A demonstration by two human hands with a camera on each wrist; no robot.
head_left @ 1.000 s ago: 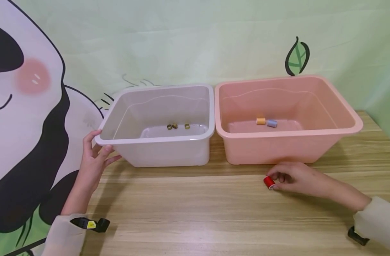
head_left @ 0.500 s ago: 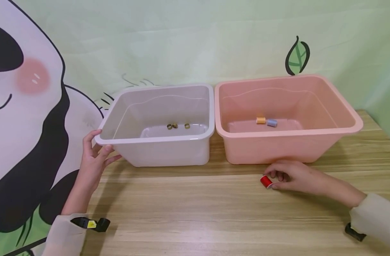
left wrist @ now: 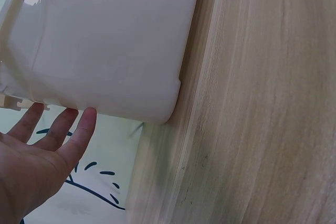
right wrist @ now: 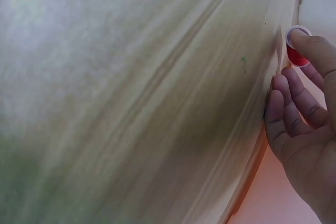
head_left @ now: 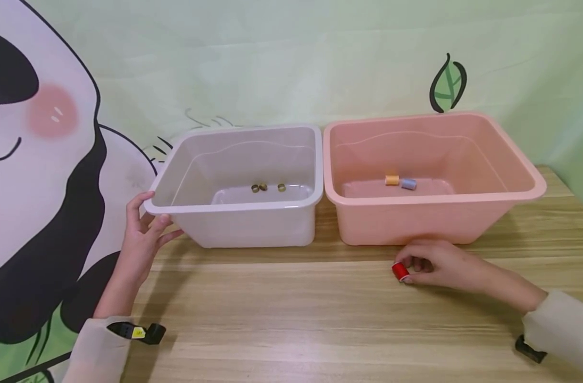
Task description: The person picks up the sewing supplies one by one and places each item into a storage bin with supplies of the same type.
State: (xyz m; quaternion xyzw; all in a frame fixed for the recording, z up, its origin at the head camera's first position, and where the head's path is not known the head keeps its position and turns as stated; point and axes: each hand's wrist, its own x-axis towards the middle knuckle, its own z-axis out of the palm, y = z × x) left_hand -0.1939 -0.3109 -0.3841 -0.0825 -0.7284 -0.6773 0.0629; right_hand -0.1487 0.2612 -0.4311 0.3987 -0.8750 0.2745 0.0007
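In the head view my right hand pinches a red spool of thread between thumb and forefinger, low over the table in front of the pink bin. The right wrist view has the thumb on the end of the spool, the other fingers loosely bent. My left hand holds the near left corner of the pale grey bin, forefinger at the rim and thumb on the front. Its other fingers touch the bin's side in the left wrist view.
Several brass-coloured rings, among them this one, lie inside the grey bin. An orange spool and a blue spool lie in the pink bin. Both bins stand side by side on a wooden table, before a printed cloth backdrop.
My right hand has shifted slightly left with the red spool still pinched. My left hand stays at the grey bin's corner. The head view has moved a little.
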